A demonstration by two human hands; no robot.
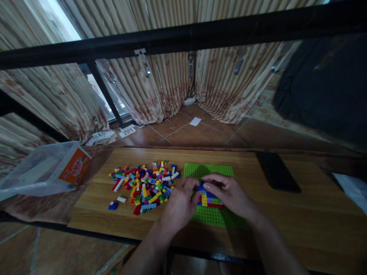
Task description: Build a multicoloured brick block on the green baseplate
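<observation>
Bricks (pixel 208 197) sat stacked in a small multicolour block on the green baseplate (pixel 208 170), which lay flat near the middle of the desk (pixel 286 214), slightly toward the front edge. Both hands met over the block: left hand (pixel 180 206) curled with thumb and fingertips pinching its left side, right hand (pixel 229 193) arched over the top, fingers bent and pressing down on the blue upper bricks. Likely one hand braced while the other pushed studs home, judging by the grip. Loose pile (pixel 146 183) of mixed bricks spread left of the baseplate, within easy reach of the left hand; a white piece (pixel 121 199) and a blue piece (pixel 112 206) lay apart near the front-left corner. Clear tub (pixel 37 172) tipped on its side off the desk's left edge, orange label (pixel 76 168) facing the camera, writing too blurred to read. Dark flat phone (pixel 276 172) lay toward the back-right. White sheet (pixel 351 189) at the right edge. No other legible text.
</observation>
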